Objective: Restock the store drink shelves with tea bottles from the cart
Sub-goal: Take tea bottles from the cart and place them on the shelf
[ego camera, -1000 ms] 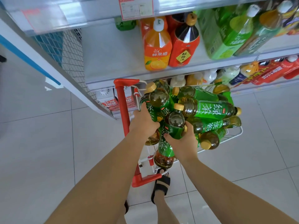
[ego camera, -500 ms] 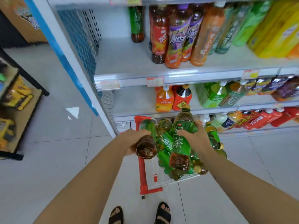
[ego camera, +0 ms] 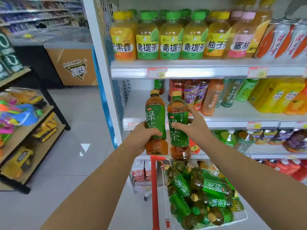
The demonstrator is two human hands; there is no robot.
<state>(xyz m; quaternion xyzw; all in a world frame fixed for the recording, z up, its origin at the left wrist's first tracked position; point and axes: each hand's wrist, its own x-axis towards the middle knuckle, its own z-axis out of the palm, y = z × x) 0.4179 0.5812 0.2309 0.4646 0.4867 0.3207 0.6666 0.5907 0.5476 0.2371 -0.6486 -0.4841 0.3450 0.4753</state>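
Bright, even store light; glare on the shelf rail (ego camera: pixel 207 72); wide-angle bending at edges, left background blurred

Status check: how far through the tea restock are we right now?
Little looks done: only one green-labelled bottle stands at the back of the middle shelf, at its bare left end. In hand: the left hand grips the left bottle, the right hand the right bottle, both upright before that shelf. Left: a heap of bottles in the cart.

Left side: wooden toy rack (ego camera: pixel 25 128), yellow toy trucks (ego camera: pixel 47 128), bright plastic toys (ego camera: pixel 15 113). Brown logo box (ego camera: pixel 73 67) further back. White triangle (ego camera: pixel 85 147) on grey floor tiles. Green-capped juice bottles (ego camera: pixel 171 37) up top, price tag (ego camera: pixel 157 73) just below.
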